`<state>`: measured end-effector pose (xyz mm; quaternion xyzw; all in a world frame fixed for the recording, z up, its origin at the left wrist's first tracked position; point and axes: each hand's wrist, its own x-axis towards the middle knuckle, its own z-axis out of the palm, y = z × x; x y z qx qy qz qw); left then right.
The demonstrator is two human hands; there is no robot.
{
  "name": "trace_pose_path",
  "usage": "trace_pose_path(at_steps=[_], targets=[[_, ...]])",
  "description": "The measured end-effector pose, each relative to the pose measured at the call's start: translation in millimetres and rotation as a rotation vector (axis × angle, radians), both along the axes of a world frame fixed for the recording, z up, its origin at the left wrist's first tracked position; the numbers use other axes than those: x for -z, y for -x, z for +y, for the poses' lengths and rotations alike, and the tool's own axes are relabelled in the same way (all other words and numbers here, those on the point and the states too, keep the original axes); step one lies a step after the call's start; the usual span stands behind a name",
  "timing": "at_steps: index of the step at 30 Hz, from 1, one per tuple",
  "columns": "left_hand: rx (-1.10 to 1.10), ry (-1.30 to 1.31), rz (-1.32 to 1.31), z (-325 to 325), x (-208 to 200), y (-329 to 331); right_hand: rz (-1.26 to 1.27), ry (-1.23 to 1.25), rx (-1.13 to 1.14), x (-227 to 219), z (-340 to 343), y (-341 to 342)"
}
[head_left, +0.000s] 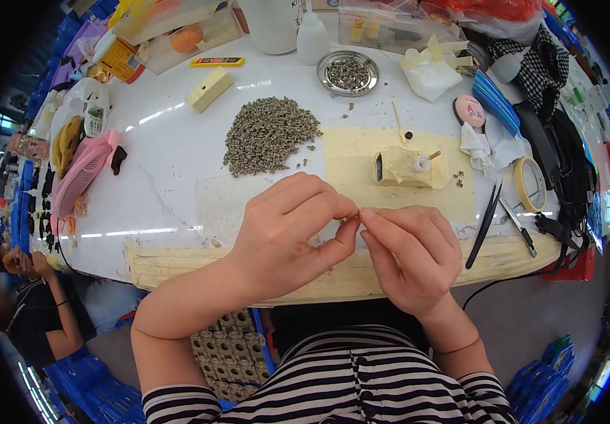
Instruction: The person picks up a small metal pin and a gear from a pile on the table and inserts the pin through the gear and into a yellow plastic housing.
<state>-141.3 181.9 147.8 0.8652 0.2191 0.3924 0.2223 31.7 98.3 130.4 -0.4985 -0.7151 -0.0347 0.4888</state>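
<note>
Both left hand (pixel 287 225) and right hand (pixel 418 256) pinch one tiny bit (pixel 359 215), mostly hidden, this side of the grey pile (pixel 268 136) and to its right. If a pinch slips, the bit could drop away.

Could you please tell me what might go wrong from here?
The left hand pinches a tiny item close to the right hand; it might slip and be lost. The pile lies loose on the table, so a knock could scatter it. The tweezers point toward the near edge and might get nudged off.
</note>
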Motion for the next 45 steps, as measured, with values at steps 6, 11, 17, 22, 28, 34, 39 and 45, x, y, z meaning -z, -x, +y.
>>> trace_pose_path(at_steps=[6, 11, 17, 22, 28, 34, 39, 45], targets=[[0.013, 0.029, -0.029, -0.5, 1.2, -0.8, 0.003, 0.003, 0.01, 0.2, -0.6, 0.2], [0.031, -0.046, -0.03, -2.4, 4.1, -3.0, 0.13, 0.111, -0.011, -1.8, -1.1, 0.1], [0.069, -0.146, -0.093, -5.9, 3.4, -3.5, 0.487, 0.419, -0.139, -2.1, -8.9, -7.9], [0.119, -0.102, -0.162, -6.4, 1.5, -4.3, 0.87, 0.653, -0.332, -4.4, -13.1, -11.1], [0.129, -0.051, -0.18, -5.8, 2.9, -5.2, 0.886, 0.667, -0.343, -4.6, -13.6, -12.4], [0.073, -0.109, -0.131, -7.0, 4.4, -4.6, 0.343, 0.23, -0.105, 0.5, -7.9, -6.3], [0.075, -0.089, -0.067, -6.1, 8.8, -3.4, 0.139, 0.074, -0.028, 0.6, -4.4, 0.2], [0.068, -0.095, -0.06, -6.9, 6.9, -2.4, 0.192, 0.131, -0.026, -1.1, -3.4, 1.0]])
